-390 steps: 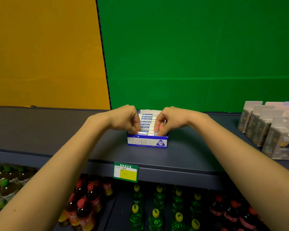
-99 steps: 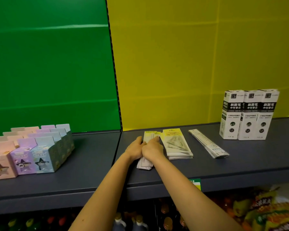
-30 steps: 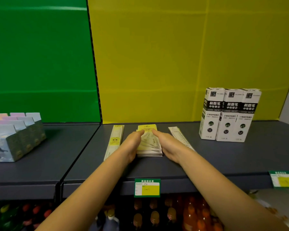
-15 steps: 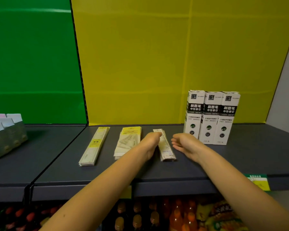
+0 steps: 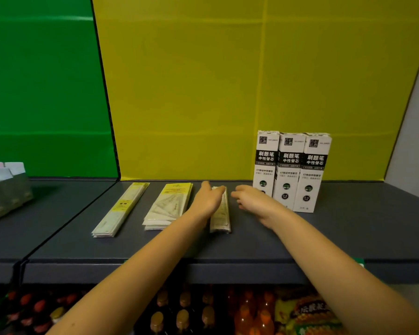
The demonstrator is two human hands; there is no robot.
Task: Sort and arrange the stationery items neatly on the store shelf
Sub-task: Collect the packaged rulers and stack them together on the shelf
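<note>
Three stacks of flat packets lie on the grey shelf (image 5: 324, 238): a narrow ruler stack (image 5: 121, 209) at left, a wider yellow-topped set-square stack (image 5: 169, 206) in the middle, and a narrow pale stack (image 5: 221, 213) at right. My left hand (image 5: 208, 199) rests flat against the left side of the right narrow stack, fingers extended. Just right of that stack, my right hand (image 5: 249, 197) hovers with fingers spread, not touching it. Three upright white refill boxes (image 5: 292, 170) stand right of my hands.
Pastel boxes (image 5: 5, 187) sit at the far left of the shelf. Green and yellow panels back the shelf, and a grey wall closes the right end. Bottled drinks (image 5: 184, 315) and snack bags (image 5: 307, 313) fill the shelf below.
My left hand has slid further back along the right narrow stack, which now lies straighter. The right hand stays open beside it. The view has shifted slightly left.
</note>
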